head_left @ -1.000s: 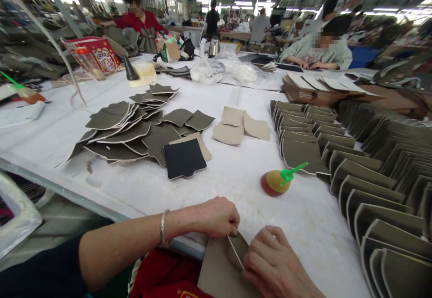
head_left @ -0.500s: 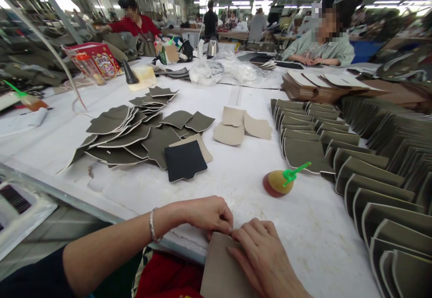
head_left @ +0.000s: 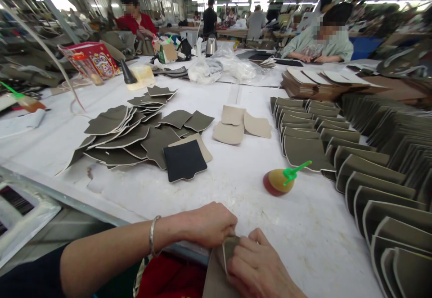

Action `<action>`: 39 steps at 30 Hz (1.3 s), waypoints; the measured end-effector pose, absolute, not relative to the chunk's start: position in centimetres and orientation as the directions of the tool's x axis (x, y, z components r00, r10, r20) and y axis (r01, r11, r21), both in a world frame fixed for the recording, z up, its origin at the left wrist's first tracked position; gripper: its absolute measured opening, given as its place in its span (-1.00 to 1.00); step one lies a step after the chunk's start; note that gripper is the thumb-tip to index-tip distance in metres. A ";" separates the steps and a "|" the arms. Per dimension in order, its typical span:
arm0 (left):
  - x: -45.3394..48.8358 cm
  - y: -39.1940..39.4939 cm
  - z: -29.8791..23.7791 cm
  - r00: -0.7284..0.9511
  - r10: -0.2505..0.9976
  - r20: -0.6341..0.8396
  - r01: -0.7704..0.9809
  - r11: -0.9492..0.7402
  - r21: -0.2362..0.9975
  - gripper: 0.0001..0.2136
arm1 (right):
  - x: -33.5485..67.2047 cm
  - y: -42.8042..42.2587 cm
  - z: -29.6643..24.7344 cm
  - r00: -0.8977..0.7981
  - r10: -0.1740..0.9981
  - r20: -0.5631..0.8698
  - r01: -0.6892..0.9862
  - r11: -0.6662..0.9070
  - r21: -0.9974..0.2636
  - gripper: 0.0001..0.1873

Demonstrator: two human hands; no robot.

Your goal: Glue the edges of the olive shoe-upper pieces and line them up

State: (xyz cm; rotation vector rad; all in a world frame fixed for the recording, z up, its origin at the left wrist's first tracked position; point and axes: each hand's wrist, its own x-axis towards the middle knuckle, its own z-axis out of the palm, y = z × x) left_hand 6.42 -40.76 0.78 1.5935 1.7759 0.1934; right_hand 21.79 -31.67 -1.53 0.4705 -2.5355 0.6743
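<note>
At the near table edge, my left hand (head_left: pixel 216 223) has its fingers closed on the upper corner of a beige-grey sheet piece (head_left: pixel 216 271). My right hand (head_left: pixel 254 262) curls over the same piece from the right, its fingertips pressing a turned-up, darker olive flap (head_left: pixel 230 247). The lower end of the piece hangs over my lap, partly hidden by the right hand. Beyond the hands lies a black panel (head_left: pixel 185 160) on a beige one. A squeeze bottle (head_left: pixel 278 182) with amber liquid and a green nozzle rests on its side to the right.
A loose pile of olive panels (head_left: pixel 114 131) spreads at the left. Three beige pieces (head_left: pixel 229 132) lie mid-table. Long rows of overlapping olive panels (head_left: pixel 381 190) fill the right side. Plastic bags (head_left: pixel 219 66) lie farther back, and co-workers sit across the table.
The corner of the held piece now shows a turned-up olive flap. My right fingers have curled in tighter, and both hands have shifted slightly toward me.
</note>
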 end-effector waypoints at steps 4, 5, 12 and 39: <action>5.7 -40.8 0.5 0.088 0.924 -0.373 0.698 0.210 0.685 -0.88 | 22.7 -31.2 -1.3 -0.870 -0.204 0.449 -0.405 0.814 -0.416 -0.71; 5.4 -40.9 0.5 0.099 0.931 -0.352 0.626 0.216 0.749 -0.87 | 23.1 -30.8 -1.4 -0.912 -0.149 0.383 -0.331 0.818 -0.470 -0.77; 4.3 -41.2 3.3 -0.553 0.829 -0.082 0.498 0.408 0.765 -0.70 | 22.3 -28.2 -2.2 -0.798 0.601 -0.049 0.295 0.317 -0.901 -0.77; 5.7 -37.8 0.2 -0.259 0.938 -0.232 0.785 0.344 0.515 -0.48 | 18.2 -19.2 -4.9 -0.533 0.843 0.077 0.367 0.312 -0.876 -0.24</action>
